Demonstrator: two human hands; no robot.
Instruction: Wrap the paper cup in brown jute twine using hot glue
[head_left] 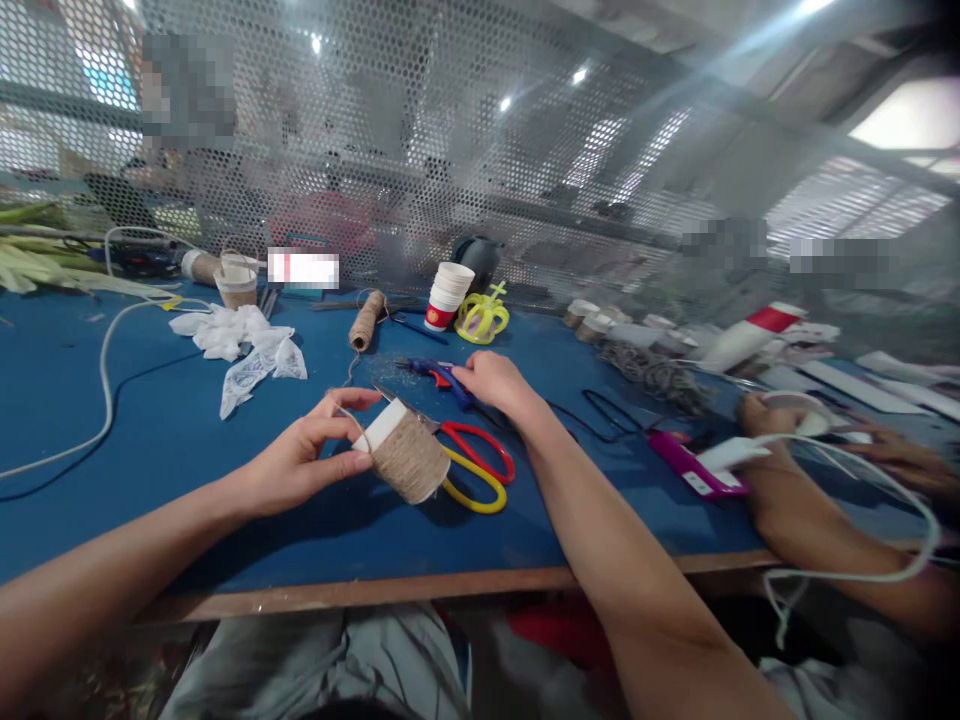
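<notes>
My left hand (311,450) pinches the white rim end of a paper cup (411,455), which lies tilted and is mostly wrapped in brown twine. A loose strand of the twine runs over my fingers toward a twine spool (366,322) farther back. My right hand (499,382) is closed around the back of a blue glue gun (444,376) with a red trigger, its nozzle pointing left. Partly behind the cup lie scissors (480,480) with one red and one yellow handle.
Stacked paper cups (448,296) and a yellow crown-shaped piece (482,315) stand at the back. White lace cloth (255,345) lies at left. A purple power strip (694,465) is at right, beside a co-worker's arm (787,500). A perforated metal screen (420,150) rises behind.
</notes>
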